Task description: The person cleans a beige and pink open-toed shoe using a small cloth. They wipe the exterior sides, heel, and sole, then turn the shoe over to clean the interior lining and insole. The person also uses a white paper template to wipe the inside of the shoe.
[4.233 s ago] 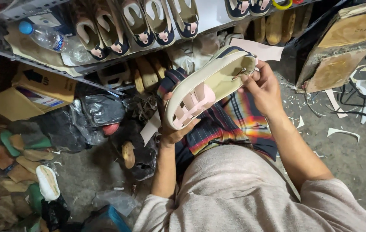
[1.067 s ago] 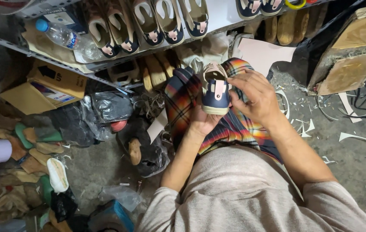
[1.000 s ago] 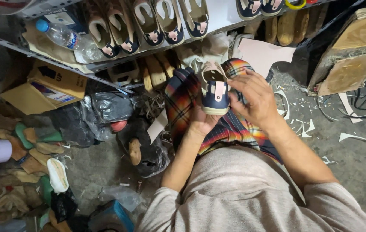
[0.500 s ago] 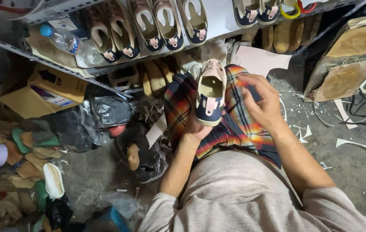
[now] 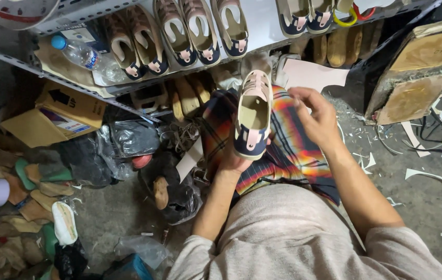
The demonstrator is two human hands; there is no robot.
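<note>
Since the earlier frames the shoe (image 5: 252, 116) has been turned from sole-side and side-on views to stand opening up, toe pointing away toward the shelf, and the right hand (image 5: 317, 120) has come off it.

The left hand (image 5: 234, 159) cups the heel from below, fingers curled closed around the dark blue back of the shoe. The right hand hovers just beside the shoe's right flank, fingers loosely spread and half bent, holding nothing. The shoe is cream inside with pink straps and dark blue trim; it sits above the plaid cloth (image 5: 288, 150) over the person's lap.

Matching shoes (image 5: 200, 28) lie in a row, toes outward, along the front edge of the metal shelf (image 5: 127, 85). A plastic bottle (image 5: 83, 54) rests near the shelf's left end, with a cardboard box (image 5: 58, 114) below it.

Judgement: the step in hand appears to be inspection of a finished shoe, interior now presented. The next move likely calls for the right hand to regrip the upper or strap, keeping the heel seated in the left palm so the shoe does not tip.
</note>
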